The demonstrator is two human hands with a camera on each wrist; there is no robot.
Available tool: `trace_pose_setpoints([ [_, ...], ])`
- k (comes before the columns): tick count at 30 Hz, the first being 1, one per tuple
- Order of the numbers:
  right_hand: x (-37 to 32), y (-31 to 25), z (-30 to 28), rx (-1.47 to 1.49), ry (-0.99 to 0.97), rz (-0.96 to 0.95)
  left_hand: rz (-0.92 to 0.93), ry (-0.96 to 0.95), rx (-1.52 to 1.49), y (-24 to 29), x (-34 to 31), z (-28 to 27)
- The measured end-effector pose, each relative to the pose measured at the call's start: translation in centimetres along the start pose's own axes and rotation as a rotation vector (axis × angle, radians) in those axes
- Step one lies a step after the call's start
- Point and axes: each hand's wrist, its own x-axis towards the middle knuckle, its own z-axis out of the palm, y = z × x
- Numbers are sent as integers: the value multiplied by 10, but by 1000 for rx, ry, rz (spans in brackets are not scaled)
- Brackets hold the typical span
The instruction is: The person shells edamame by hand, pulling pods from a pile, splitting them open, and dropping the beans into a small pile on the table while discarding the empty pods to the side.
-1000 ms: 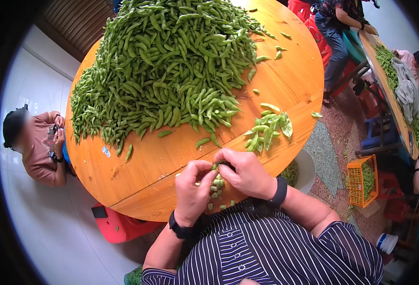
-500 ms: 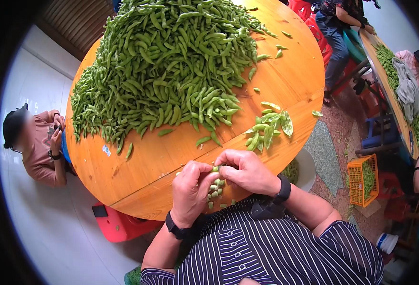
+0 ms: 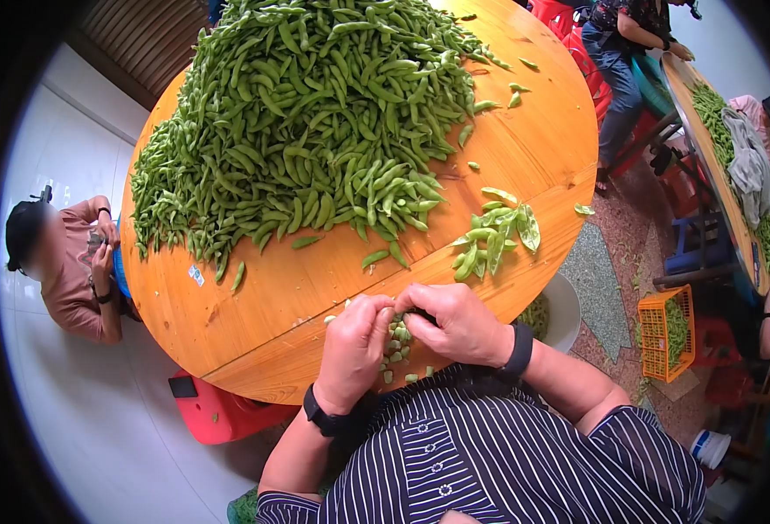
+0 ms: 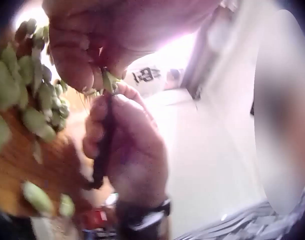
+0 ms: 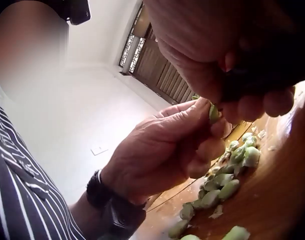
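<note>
Above the table's near edge my two hands meet, fingertips close together. My left hand point(image 3: 356, 349) pinches a small green bean pod point(image 5: 214, 114) between thumb and fingers, and most of the pod is hidden. My right hand point(image 3: 459, 323) grips a thin dark tool point(image 4: 106, 142) along its palm, its tip right at the pod; I cannot tell what kind of tool it is. Under the hands lie several loose pale green beans point(image 5: 230, 190). Beyond them, a big heap of green pods point(image 3: 289, 131) covers much of the round wooden table point(image 3: 263, 332).
Flat, opened pods point(image 3: 494, 236) lie right of the heap. A whitish tub point(image 3: 564, 314) stands below the table's right edge. To the left are a red stool point(image 3: 228, 419) and a seated person point(image 3: 79, 271). A yellow crate point(image 3: 666, 332) sits on the floor at right.
Both hands stay in nearly the same place while their fingers work at the pod. The green pod that showed between the fingertips is now mostly covered in the head view.
</note>
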Motion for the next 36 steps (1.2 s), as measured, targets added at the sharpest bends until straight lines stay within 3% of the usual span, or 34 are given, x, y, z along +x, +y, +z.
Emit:
trace_pose_setpoints([
  [1, 0, -1, 0, 1, 0, 0, 272, 34, 277, -1, 1, 1],
  [5, -3, 1, -2, -27, 3, 9, 311, 52, 262, 0, 2, 5],
  [7, -3, 0, -5, -21, 8, 5, 148, -6, 62, -5, 1, 4],
  [8, -3, -3, -8, 110, -14, 131, 149, -8, 62, -5, 1, 2],
  [9, -2, -5, -10, 242, -36, 257, -57, -48, -284, -5, 0, 0],
  [10, -2, -5, -11, 241, -34, 257, -266, -88, -630, -5, 0, -1],
  [14, 0, -5, -12, 431, -68, 344, -284, -103, -782, -3, 1, -2],
  [19, 0, -4, -11, 470, -68, 342, -167, -113, -677, -5, -1, -4],
  [21, 2, -3, -15, 697, -161, 512, -165, -111, -694, -6, -2, -3],
  [24, 2, 1, -17, 768, -206, 589, -74, -84, -616, -8, -1, 1],
  [26, -1, 0, -16, 731, -188, 600, 233, -47, -156, -9, -1, 0],
  [27, -2, 0, -14, 695, -170, 607, 196, -22, -113, -7, -1, 2],
  [28, -3, -1, -11, 695, -172, 606, 196, -20, -112, -5, -3, 4],
  [30, -6, -1, -4, 257, -16, 163, 29, 33, -172, -4, -8, 9],
  [34, -7, -10, -6, 5, -71, 29, 59, 65, 16, -4, -10, 9],
  [36, -8, -7, -11, -24, -45, -14, 173, 113, 197, 3, -8, 9],
])
